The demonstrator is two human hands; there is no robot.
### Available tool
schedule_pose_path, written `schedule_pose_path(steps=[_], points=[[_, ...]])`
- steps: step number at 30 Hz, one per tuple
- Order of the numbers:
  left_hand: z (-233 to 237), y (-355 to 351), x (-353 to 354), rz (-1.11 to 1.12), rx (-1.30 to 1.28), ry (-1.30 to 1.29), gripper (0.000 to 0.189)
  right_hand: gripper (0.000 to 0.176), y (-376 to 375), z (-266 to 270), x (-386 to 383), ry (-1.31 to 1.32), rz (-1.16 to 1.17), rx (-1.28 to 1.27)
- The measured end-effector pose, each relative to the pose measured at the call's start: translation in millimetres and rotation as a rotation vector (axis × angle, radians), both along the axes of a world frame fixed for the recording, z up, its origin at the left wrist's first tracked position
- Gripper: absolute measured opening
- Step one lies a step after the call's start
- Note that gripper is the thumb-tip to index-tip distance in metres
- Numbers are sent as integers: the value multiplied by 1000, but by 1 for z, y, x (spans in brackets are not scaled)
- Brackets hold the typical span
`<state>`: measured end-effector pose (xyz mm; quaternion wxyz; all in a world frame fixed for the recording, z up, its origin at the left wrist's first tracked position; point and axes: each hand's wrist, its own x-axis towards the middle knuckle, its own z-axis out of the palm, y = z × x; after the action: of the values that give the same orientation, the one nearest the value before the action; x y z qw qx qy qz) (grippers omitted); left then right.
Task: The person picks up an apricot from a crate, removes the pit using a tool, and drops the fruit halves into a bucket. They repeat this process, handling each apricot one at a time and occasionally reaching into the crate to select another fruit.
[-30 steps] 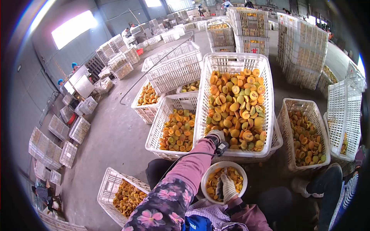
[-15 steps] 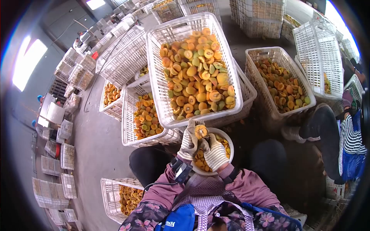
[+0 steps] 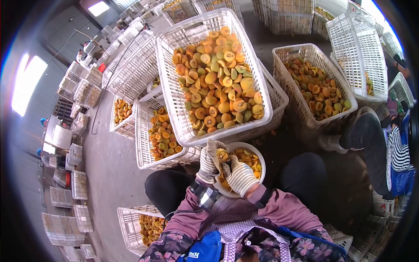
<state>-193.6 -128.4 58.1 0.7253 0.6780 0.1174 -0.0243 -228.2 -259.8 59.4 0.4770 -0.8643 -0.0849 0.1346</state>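
My left hand (image 3: 209, 162), in a striped work glove, is closed around an apricot half (image 3: 222, 155) with its cut face up. My right hand (image 3: 242, 175), gloved the same way, is closed and pressed up against the fruit. Something small and dark shows between its fingers, and I cannot tell what it is. Both hands are over a white bucket (image 3: 262, 160) holding apricot pieces (image 3: 248, 158). Just beyond them, a white plastic crate (image 3: 227, 134) full of halved apricots (image 3: 218, 83) is tilted towards me on top of another crate.
More apricot crates stand at left (image 3: 142, 148) and right (image 3: 301, 102). Beside my left leg is a crate of darker pieces (image 3: 150, 227). A co-worker's leg (image 3: 366, 144) is at the right. Stacked crates (image 3: 290, 17) line the back, and others fill the left side.
The apricot half has tipped and dropped slightly between my hands, which have drawn closer together around it. The whole view has shifted a little.
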Motion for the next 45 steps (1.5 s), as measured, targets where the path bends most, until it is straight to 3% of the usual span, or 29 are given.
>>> schedule_pose_path(steps=[3, 4, 6, 7, 8, 10, 14, 16, 19, 22, 24, 26, 27, 28, 30, 33, 36, 37, 38, 40, 41, 43, 44, 45], points=[[-3, 5, -2, -71, 121, -132, 60, 27, 13, -32, -2, 48, -46, 472], [4, 4, -3, -100, 127, -122, 60, 27, 13, -28, -4, 53, -76, 481], [22, -1, -9, -173, 523, -281, 52, 26, 7, -9, -7, 84, -5, 201], [14, -6, -7, -143, 399, -357, 45, 24, 3, 1, -9, 44, -7, 86], [12, 0, -7, -238, 640, -464, 47, 24, 2, -2, -10, 50, -32, 94], [3, -13, -13, 145, -159, -17, 53, 36, 6, -10, -11, 74, 17, 227], [10, -6, -7, 51, -130, -135, 59, 39, 22, -29, -25, 67, -40, 291], [25, 1, -9, -270, 89, -132, 58, 41, 30, -40, -27, 198, -4, 367], [26, -1, -10, -256, 115, -46, 58, 31, 35, -48, -31, 373, -20, 565], [24, -5, -10, -207, 82, 59, 56, 32, 32, -44, -32, 467, 95, 402], [26, 2, -14, -483, 224, -24, 38, 33, 26, -23, -36, 527, 58, 462], [-4, 8, -1, 181, -307, -69, 42, 34, 32, -22, -36, 685, -83, 884], [-4, 20, 7, 185, -307, -83, 42, 36, 30, -18, -38, 706, -100, 809], [11, 35, 15, 313, -611, -191, 40, 40, 30, -27, -42, 694, -106, 859], [40, 56, 34, 549, -1221, -398, 36, 40, 15, -9, -40, 1060, -217, 867], [42, 39, 86, 589, -1067, -338, 32, 37, 20, -26, -29, 1049, -243, 835], [-18, 61, 177, -685, 1571, -133, 29, 34, 27, -36, -19, 986, -227, 900], [-28, 50, 177, -475, 1484, 228, 41, 34, 26, -32, -15, 995, -274, 873], [-85, 78, 193, -481, 1665, 95, 50, 33, 25, -28, -12, 1006, -323, 848], [-47, 62, 189, -618, 1573, 265, 55, 35, 26, -28, -9, 1027, -324, 851], [-51, 65, 189, -615, 1576, 266, 55, 36, 29, -33, -7, 956, -329, 892], [-64, 71, 185, -644, 1251, 91, 51, 34, 22, -23, -5, 849, -337, 951], [-70, 72, 178, -329, 549, 173, 39, 33, 13, -9, 0, 813, -342, 968], [-26, 45, 146, -316, 472, 37, 32, 31, 15, -11, 3, 569, -403, 976]])
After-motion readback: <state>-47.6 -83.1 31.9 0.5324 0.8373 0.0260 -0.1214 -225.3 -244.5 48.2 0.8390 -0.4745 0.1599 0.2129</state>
